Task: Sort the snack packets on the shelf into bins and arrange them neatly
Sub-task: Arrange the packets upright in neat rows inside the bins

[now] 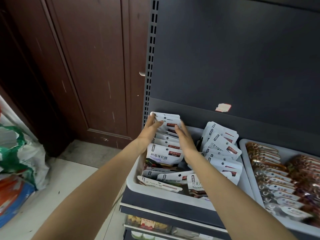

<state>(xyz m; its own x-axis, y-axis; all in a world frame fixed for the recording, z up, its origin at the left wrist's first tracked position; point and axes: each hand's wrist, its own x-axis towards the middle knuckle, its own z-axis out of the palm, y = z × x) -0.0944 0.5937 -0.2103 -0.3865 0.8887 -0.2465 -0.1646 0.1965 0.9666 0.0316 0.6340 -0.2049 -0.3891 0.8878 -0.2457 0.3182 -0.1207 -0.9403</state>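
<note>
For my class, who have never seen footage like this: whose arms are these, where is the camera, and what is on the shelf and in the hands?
There is no machine here. The single picture comes from a wide-angle camera worn on a person's head, looking forward and down, so the two bare arms reaching in from the bottom are the wearer's own.

In front stands a dark metal shop shelf. On it sits a light grey bin filled with white snack packets, some upright in a row, others lying loose at the front. To the right is a second bin with neat rows of brownish packets.

The left hand and right hand press against either side of the upright row at the back left of the first bin, fingers fairly straight, seemingly squaring it up. Neither hand lifts a packet free.
</note>
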